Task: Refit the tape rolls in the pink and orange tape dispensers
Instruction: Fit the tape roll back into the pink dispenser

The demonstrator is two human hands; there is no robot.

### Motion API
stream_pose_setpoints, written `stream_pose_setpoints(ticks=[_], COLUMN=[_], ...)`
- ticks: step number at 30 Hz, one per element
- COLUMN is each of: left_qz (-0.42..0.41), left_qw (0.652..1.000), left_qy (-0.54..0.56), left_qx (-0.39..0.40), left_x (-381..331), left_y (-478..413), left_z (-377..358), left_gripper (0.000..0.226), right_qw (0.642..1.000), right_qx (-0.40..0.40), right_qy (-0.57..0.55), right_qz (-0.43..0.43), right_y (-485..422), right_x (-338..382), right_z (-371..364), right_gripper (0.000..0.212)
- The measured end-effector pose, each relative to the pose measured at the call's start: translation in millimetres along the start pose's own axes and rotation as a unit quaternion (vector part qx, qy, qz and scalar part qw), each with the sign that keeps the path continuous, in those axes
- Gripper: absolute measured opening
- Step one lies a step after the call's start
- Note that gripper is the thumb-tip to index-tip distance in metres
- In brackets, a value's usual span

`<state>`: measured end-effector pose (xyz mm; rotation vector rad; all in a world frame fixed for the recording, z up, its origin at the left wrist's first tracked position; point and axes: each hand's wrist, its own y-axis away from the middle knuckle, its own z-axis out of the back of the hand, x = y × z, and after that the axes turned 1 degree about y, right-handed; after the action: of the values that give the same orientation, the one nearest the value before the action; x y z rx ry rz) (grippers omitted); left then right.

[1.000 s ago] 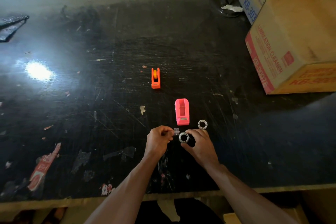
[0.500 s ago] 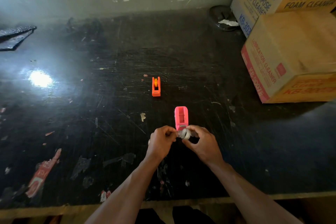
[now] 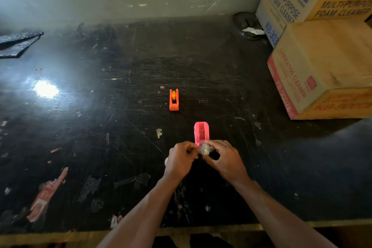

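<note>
The pink tape dispenser (image 3: 201, 132) stands on the black table (image 3: 120, 147), its cradle showing no roll. Just in front of its near end, my right hand (image 3: 223, 159) grips a clear tape roll (image 3: 205, 149). My left hand (image 3: 180, 159) pinches at the roll's left side; what is between those fingertips is too small to tell. A small whitish round piece (image 3: 166, 160) peeks out beside my left hand. Farther back, the orange tape dispenser (image 3: 174, 99) stands with a yellowish roll in it.
Stacked cardboard boxes (image 3: 322, 62) fill the back right corner, with a dark round lid (image 3: 246, 26) behind them. A dark sheet (image 3: 18, 43) lies at the far left. Torn labels and tape scraps (image 3: 47, 193) stick to the table near its front edge.
Both hands have lifted the tape roll off the table and brought it up to the pink dispenser's near end. The spare ring at the right is hidden from view.
</note>
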<state>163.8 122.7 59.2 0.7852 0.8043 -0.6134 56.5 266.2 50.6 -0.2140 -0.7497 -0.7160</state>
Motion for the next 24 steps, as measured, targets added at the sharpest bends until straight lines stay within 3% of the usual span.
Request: stream_pose_setpoints(ticks=[11,17,24], left_qz=[-0.007,0.02,0.012], left_qw=[1.0,0.999,0.999], left_qy=[-0.006,0.046,-0.003], left_qx=[0.027,0.019,0.04], left_x=[-4,-6,-9], left_y=[-9,-11,-16], left_z=[4,4,9], left_gripper=[0.011,0.012,0.012], right_qw=[1.0,1.0,0.999], right_qx=[0.019,0.019,0.039], right_qy=[-0.001,0.004,0.012], right_qz=[0.011,0.012,0.011], right_y=[-10,-14,-14], right_x=[0,-1,-3], right_z=[5,8,6], right_gripper=[0.045,0.042,0.048])
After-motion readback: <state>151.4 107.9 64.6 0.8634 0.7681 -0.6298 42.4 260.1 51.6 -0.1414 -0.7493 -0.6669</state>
